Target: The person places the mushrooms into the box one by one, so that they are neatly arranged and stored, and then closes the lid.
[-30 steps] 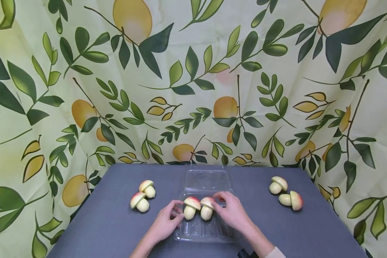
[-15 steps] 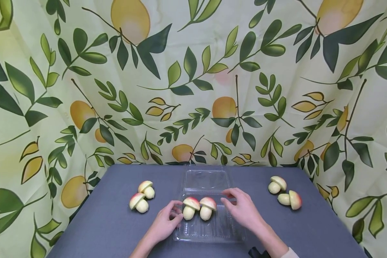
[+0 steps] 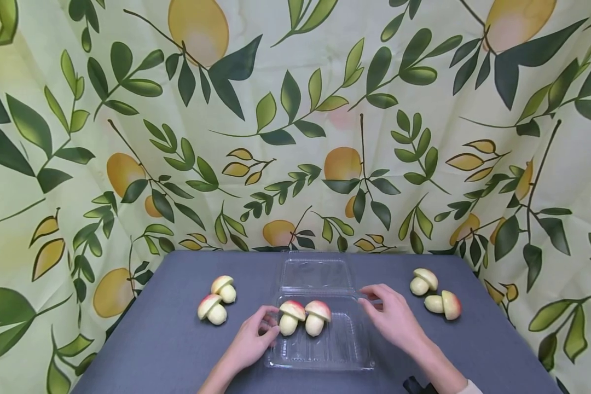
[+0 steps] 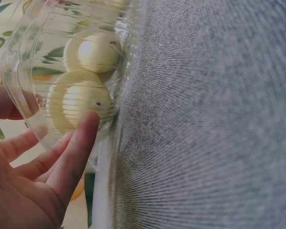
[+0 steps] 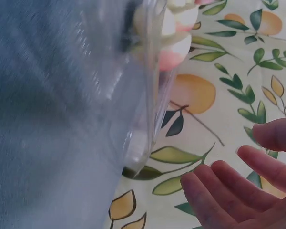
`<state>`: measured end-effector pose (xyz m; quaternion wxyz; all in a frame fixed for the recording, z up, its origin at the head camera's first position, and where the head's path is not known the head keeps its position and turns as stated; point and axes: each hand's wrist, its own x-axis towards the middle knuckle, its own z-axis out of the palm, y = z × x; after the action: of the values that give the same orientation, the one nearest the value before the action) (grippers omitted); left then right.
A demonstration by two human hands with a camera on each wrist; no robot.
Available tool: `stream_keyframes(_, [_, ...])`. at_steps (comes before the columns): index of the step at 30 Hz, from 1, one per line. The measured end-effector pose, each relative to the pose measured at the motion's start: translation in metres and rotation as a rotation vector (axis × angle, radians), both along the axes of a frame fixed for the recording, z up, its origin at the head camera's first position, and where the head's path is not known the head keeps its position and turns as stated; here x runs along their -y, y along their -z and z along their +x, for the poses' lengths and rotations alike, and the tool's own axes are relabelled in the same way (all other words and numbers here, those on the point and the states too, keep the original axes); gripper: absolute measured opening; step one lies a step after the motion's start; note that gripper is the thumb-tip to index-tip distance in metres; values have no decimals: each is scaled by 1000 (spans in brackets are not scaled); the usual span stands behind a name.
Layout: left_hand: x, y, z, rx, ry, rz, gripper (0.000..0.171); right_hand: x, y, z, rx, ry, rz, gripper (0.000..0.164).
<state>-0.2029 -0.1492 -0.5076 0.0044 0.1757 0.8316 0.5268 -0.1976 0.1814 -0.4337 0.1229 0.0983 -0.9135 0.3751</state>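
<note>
Mushroom-shaped piece with a cream stem and a red-blushed pale cap (image 3: 289,323) sits just inside the left hand's (image 3: 252,338) fingertips, in the base of a clear plastic hinged box (image 3: 347,342). A matching piece (image 3: 315,323) stands close beside it, farther from that hand, both with caps away from the person; whether the two touch is unclear. The left hand is at the box's left edge, fingers bent, thumb and fingers overlapping the clear wall; whether they clasp it cannot be told. The right hand (image 3: 391,314) holds nothing, its fingers loosely extended just beside the box's right edge. Beyond both hands, the box's transparent lid (image 3: 317,273) lies folded back. Past the left hand, to its left, are two more such mushrooms (image 3: 212,310), close together; another pair (image 3: 443,305) lies to the right of the right hand. Beneath everything is a table covered in dark blue-grey cloth (image 3: 148,339); farther out from the hands hangs a pale fabric backdrop (image 3: 295,158) printed with green leaves and orange fruit.
</note>
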Motion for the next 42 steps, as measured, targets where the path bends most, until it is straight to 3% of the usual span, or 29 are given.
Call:
stream_keyframes(12, [-1,0,0,0,2,6,34,-27,-7,0,-81,22,43,15])
stream_keyframes(23, [-1,-1,1,7,-2,6,35,-53,-3,-4,-124,53,73,19])
stream_keyframes(31, [0,-1,1,8,0,-1,35,-69,-1,-3,-100,105,99,22])
stream_keyframes(42, [-1,-1,1,21,9,17,36,-95,12,-8,-135,202,130,21])
